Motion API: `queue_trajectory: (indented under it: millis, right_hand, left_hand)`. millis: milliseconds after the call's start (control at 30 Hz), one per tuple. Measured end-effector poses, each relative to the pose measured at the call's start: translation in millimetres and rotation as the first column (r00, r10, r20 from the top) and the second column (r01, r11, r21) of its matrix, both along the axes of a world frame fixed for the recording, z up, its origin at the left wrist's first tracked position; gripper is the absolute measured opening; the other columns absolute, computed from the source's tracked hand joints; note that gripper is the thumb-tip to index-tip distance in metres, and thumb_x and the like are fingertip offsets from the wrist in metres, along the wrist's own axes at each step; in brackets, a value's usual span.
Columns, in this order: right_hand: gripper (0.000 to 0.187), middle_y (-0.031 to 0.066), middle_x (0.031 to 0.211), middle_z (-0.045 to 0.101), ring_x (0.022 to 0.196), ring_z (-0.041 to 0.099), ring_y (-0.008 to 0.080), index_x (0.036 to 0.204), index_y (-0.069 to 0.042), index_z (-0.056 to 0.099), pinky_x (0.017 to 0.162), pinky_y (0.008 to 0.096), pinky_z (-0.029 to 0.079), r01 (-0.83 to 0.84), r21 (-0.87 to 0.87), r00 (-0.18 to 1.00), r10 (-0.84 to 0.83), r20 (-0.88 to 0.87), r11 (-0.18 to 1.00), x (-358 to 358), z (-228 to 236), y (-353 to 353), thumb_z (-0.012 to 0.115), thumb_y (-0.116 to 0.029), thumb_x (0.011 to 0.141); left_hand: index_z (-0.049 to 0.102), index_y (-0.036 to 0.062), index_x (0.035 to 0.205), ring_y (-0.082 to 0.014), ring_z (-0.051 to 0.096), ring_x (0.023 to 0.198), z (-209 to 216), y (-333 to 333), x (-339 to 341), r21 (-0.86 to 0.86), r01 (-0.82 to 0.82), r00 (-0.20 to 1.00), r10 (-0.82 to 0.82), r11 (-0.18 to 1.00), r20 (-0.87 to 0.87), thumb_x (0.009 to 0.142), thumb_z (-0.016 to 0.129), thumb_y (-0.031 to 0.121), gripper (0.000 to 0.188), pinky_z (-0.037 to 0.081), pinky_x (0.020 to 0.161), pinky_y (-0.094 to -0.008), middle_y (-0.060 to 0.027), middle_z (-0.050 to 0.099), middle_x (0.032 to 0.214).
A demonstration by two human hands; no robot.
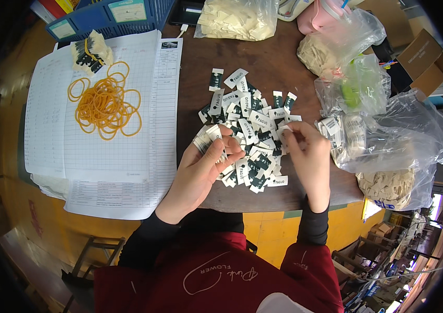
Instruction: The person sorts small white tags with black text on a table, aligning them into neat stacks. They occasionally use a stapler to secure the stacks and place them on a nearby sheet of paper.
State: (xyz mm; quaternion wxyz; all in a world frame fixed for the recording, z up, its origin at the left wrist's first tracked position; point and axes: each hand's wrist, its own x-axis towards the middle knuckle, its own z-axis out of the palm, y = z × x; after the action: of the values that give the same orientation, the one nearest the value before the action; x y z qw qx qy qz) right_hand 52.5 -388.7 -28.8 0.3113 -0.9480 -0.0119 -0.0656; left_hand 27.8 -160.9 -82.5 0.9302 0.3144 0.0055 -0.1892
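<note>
A loose heap of small fabric labels (260,121), some white with dark print and some dark green, is spread on the brown table in front of me. My left hand (200,169) is closed around a stack of white labels (211,141) at the heap's near left side, thumb across the top. Over the right side of the heap, my right hand (307,154) pinches a single white label (284,133) between thumb and fingers.
Left of the heap, orange rubber bands (104,107) and a banded label bundle (91,53) lie on paper sheets (112,161). A blue basket (93,23) stands behind them. Plastic bags of labels (238,20) sit at the back; more bags (388,182) line the right edge.
</note>
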Motion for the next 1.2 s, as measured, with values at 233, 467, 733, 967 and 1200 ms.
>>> queue_trajectory:
  millis: [233,467,733,967,1200]
  right_hand:
    - [0.014,0.0051,0.092,0.074,0.081,0.064,0.0054,0.107,0.007,0.071,0.073,0.0203,0.050,0.056,0.620,0.995,0.010,-0.102,0.783,-4,26,-13,0.068,0.001,0.094]
    - [0.015,0.0070,0.096,0.074,0.084,0.067,0.0104,0.105,0.005,0.073,0.076,0.0245,0.053,-0.171,0.665,0.883,0.412,-0.224,0.727,-4,36,22,0.070,0.005,0.090]
    - [0.032,0.0036,0.081,0.065,0.068,0.058,0.0079,0.114,0.000,0.071,0.061,0.0257,0.047,-0.384,0.134,0.922,0.370,0.117,0.914,-2,36,54,0.073,0.006,0.083]
    - [0.026,0.0005,0.091,0.065,0.085,0.057,0.0065,0.115,-0.001,0.067,0.079,0.0220,0.046,-0.050,0.764,0.996,-0.023,0.084,0.643,-30,12,80,0.068,0.007,0.090]
    - [0.034,0.0072,0.103,0.059,0.091,0.054,0.0216,0.114,-0.005,0.068,0.075,0.0319,0.045,-0.079,0.178,0.931,0.009,0.364,0.981,-27,-17,104,0.073,0.003,0.082]
  left_hand:
    - [0.050,0.0017,0.132,-0.0219,0.061,0.115,5,0,1,0.028,0.049,0.997,-0.050,0.998,0.054,0.109,0.047,0.025,0.032,0.045,0.113,-0.0491,-0.0106,0.061,0.112]
    - [0.047,0.0010,0.139,-0.0204,0.059,0.124,8,1,0,0.044,0.228,0.973,-0.226,0.973,-0.036,0.110,0.045,0.028,0.040,0.049,0.107,-0.0425,-0.0104,0.060,0.129]
    - [0.039,-0.0002,0.145,-0.0191,0.055,0.127,-1,0,-1,-0.057,0.255,0.967,-0.254,0.965,0.017,0.109,0.045,0.025,0.044,0.045,0.112,-0.0461,-0.0096,0.054,0.136]
    - [0.038,0.0025,0.148,-0.0195,0.055,0.126,1,1,-5,-0.028,0.187,0.980,-0.189,0.982,-0.067,0.109,0.049,0.023,0.045,0.044,0.112,-0.0429,-0.0093,0.053,0.137]
    - [0.036,0.0041,0.149,-0.0211,0.056,0.125,0,6,-2,0.007,0.248,0.969,-0.247,0.969,-0.012,0.108,0.047,0.033,0.051,0.053,0.102,-0.0389,-0.0107,0.053,0.137]
